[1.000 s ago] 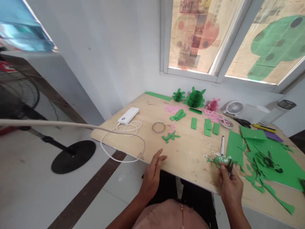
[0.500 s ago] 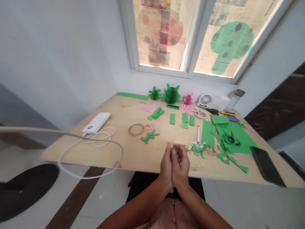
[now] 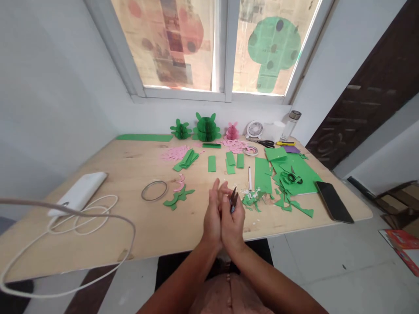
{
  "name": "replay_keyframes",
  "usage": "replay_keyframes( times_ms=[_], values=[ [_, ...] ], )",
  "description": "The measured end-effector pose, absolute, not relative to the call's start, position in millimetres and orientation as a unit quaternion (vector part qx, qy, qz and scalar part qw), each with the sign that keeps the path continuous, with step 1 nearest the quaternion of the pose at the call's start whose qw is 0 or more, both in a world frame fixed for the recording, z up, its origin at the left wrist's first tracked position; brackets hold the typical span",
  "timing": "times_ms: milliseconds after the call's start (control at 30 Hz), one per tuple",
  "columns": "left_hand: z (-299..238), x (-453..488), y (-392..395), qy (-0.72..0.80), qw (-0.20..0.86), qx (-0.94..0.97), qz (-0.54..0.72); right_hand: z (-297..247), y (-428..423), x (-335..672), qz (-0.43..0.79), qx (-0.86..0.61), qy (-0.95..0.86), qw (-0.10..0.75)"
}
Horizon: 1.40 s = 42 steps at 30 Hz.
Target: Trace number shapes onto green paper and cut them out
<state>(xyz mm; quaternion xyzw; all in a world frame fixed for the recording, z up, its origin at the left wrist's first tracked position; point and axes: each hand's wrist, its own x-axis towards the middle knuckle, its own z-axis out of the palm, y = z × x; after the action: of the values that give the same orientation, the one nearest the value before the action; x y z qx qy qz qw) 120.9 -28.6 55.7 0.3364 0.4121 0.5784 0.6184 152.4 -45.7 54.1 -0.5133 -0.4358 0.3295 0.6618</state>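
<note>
My two hands meet above the near edge of the wooden table (image 3: 98, 244). My right hand (image 3: 233, 223) is closed round a small dark pointed tool (image 3: 233, 198) whose tips stick up above the fingers. My left hand (image 3: 211, 216) lies against the right one with its fingers stretched upward and holds nothing. Just right of the hands is a heap of green paper scraps (image 3: 253, 199) with white bits. A white pen (image 3: 249, 178) lies beyond it, beside a green sheet (image 3: 262, 174).
A green cutout (image 3: 178, 197) and a metal ring (image 3: 154, 190) lie to the left. A white power bank (image 3: 78, 193) with a looped cable (image 3: 65, 226) sits far left, a black phone (image 3: 334, 201) far right. Paper cacti (image 3: 206, 127), a small fan (image 3: 254, 129), a bottle (image 3: 290, 122) and scissors (image 3: 266, 142) line the back.
My hands were apart a second ago, the right one over the scraps; they have come together in front of me. My view has swung right, so the table has shifted left.
</note>
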Motion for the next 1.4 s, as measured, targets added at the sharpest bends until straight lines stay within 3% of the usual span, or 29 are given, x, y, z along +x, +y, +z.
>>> replay_keyframes(
  times_ms=[133, 233, 400, 633, 1067, 1400],
  values=[
    [47.8, 116.0, 2.2, 0.448, 0.475, 0.462, 0.6, 48.8, -46.1, 173.7, 0.386, -0.509, -0.338, 0.691],
    [35.5, 113.4, 20.4, 0.478, 0.351, 0.638, 0.492, 44.0, -41.0, 218.8, 0.401, -0.517, -0.261, 0.71],
    [27.6, 111.1, 48.5, 0.477, 0.262, 0.742, 0.393, 36.4, -41.1, 287.2, 0.36, -0.559, -0.23, 0.711],
    [27.0, 105.6, 73.9, 0.493, 0.144, 0.811, 0.279, 25.2, -42.8, 303.5, 0.342, -0.605, -0.251, 0.674],
    [18.0, 142.8, 104.0, 0.517, 0.076, 0.832, 0.185, 1.0, -44.7, 305.6, 0.335, -0.64, -0.254, 0.643],
    [5.2, -7.0, -0.2, 0.62, 0.004, 0.744, 0.251, -0.5, -47.7, 303.0, 0.313, -0.655, -0.275, 0.631]
  ],
)
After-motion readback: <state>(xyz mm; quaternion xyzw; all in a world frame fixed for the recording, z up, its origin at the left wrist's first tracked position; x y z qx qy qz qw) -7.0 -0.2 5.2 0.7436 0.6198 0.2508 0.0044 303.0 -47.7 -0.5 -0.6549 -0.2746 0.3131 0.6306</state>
